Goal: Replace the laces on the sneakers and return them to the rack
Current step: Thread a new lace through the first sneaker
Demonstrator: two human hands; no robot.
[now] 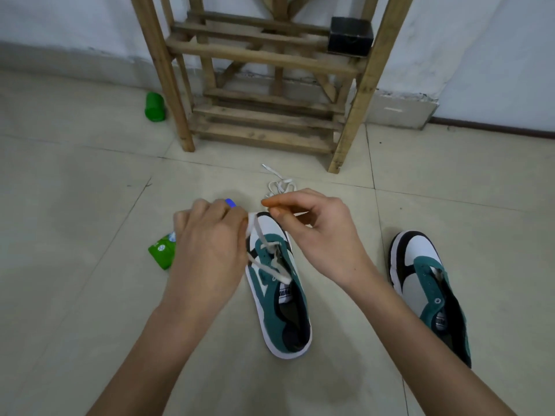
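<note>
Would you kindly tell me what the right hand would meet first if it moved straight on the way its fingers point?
Most likely the fingers of the left hand. The right hand, pinching the white lace above the toe of the sneaker, points across toward them, close by; depth is hard to judge.

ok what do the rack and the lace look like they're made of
The rack looks like bare, light wood: grain, knots and rough slat edges show, with no gloss. The lace in the sneaker looks like flat woven fabric, perhaps cotton or polyester: off-white, matte and bending limply.
</note>
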